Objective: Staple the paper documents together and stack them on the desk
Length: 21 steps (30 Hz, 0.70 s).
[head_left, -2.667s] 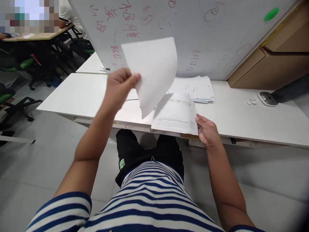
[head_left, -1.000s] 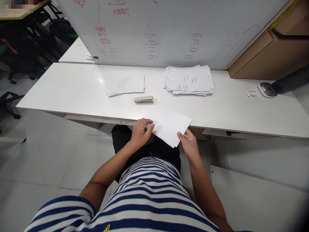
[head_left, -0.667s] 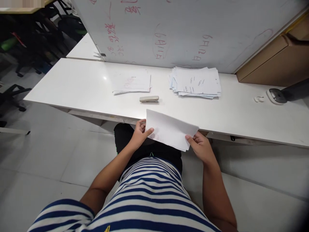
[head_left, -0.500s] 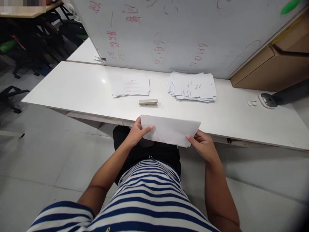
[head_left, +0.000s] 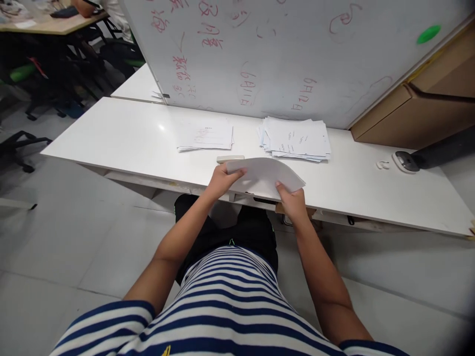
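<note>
Between my two hands is a bundle of white paper sheets (head_left: 265, 173), bowed upward in the middle, over the front edge of the white desk (head_left: 137, 148). My left hand (head_left: 222, 180) grips its left end, thumb on top. At the right end my right hand (head_left: 293, 200) pinches it the same way. Just behind the sheets lies a beige stapler (head_left: 227, 158), partly hidden by them. Farther back are a thin stack of printed papers (head_left: 208, 136) on the left and a thicker paper stack (head_left: 297, 138) on the right.
A whiteboard (head_left: 282, 54) with red writing stands along the desk's back edge. To the right are a cardboard box (head_left: 401, 113), a computer mouse (head_left: 406, 162) and a small white item (head_left: 383, 165). Chairs and another table (head_left: 55, 25) stand at the far left, where a person is partly visible.
Both hands have moved the sheets up and forward, so they now cover part of the stapler. The sheets went from nearly flat to bowed, and my right hand came in toward the left.
</note>
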Each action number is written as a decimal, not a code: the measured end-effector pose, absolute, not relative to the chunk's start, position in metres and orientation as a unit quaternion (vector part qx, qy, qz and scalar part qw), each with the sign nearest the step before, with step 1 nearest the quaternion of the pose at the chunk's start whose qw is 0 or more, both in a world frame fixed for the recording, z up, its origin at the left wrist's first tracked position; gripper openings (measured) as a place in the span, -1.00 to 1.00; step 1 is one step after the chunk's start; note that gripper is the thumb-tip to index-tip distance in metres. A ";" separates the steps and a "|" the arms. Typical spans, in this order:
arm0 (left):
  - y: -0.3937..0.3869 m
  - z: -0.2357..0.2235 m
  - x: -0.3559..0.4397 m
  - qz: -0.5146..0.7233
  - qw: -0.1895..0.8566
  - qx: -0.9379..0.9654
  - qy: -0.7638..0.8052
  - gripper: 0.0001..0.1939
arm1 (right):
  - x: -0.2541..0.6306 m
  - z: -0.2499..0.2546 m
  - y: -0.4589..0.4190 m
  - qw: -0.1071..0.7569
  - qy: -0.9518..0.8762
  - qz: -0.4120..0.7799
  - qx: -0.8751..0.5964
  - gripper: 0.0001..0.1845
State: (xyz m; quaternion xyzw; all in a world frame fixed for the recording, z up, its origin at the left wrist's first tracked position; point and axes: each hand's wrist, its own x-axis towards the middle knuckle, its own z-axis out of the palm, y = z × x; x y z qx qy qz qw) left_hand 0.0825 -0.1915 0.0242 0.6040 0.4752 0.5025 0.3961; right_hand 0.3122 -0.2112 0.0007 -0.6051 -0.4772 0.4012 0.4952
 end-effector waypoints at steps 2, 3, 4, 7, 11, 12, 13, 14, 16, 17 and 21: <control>-0.192 0.024 0.083 0.513 0.393 0.592 0.482 -0.75 | 0.309 -0.003 -0.210 0.495 -0.476 0.398 -0.608 -0.55; -0.193 0.025 0.083 0.522 0.380 0.599 0.474 -0.76 | 0.308 -0.002 -0.211 0.502 -0.484 0.394 -0.598 -0.55; -0.194 0.026 0.082 0.529 0.370 0.606 0.466 -0.77 | 0.308 -0.001 -0.213 0.511 -0.494 0.392 -0.584 -0.56; -0.196 0.020 0.078 0.526 0.404 0.577 0.475 -0.71 | 0.307 0.000 -0.217 0.511 -0.507 0.396 -0.571 -0.59; -0.200 0.003 0.080 0.507 0.457 0.505 0.528 -0.62 | 0.303 -0.011 -0.219 0.450 -0.506 0.410 -0.611 -0.60; -0.203 0.002 0.081 0.508 0.446 0.503 0.538 -0.62 | 0.303 -0.013 -0.221 0.444 -0.509 0.409 -0.614 -0.60; -0.206 0.003 0.083 0.509 0.429 0.509 0.545 -0.62 | 0.303 -0.015 -0.222 0.445 -0.512 0.407 -0.611 -0.61; -0.210 0.005 0.084 0.509 0.411 0.520 0.549 -0.63 | 0.303 -0.016 -0.223 0.450 -0.515 0.407 -0.606 -0.61; -0.214 0.007 0.085 0.503 0.382 0.546 0.550 -0.64 | 0.304 -0.017 -0.226 0.461 -0.512 0.405 -0.601 -0.61; -0.214 0.006 0.086 0.500 0.376 0.556 0.548 -0.64 | 0.305 -0.018 -0.226 0.463 -0.510 0.402 -0.603 -0.61; -0.203 -0.008 0.086 0.498 0.382 0.547 0.554 -0.65 | 0.302 -0.025 -0.226 0.451 -0.512 0.404 -0.609 -0.61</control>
